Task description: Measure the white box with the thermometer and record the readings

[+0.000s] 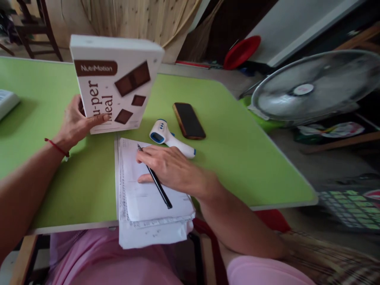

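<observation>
My left hand (74,122) grips the lower left of a white box (130,114), thumb across its front. The box is upright and slightly tilted, with a brown "NutriMotion" label and pictures of chocolate pieces. My right hand (175,166) rests over a stack of papers (145,206) with a black pen (162,190) held among its fingers. The pen's tip points away from me and its back end slants down toward me. Just beyond that hand lies a white and blue infrared thermometer (170,138), its handle partly behind my knuckles.
A dark smartphone (189,120) with a brown edge lies on the green table (237,158). At the left edge is part of a white device (7,103). A fan (303,89) stands off the table's right side, and a red round object (242,51) is behind it.
</observation>
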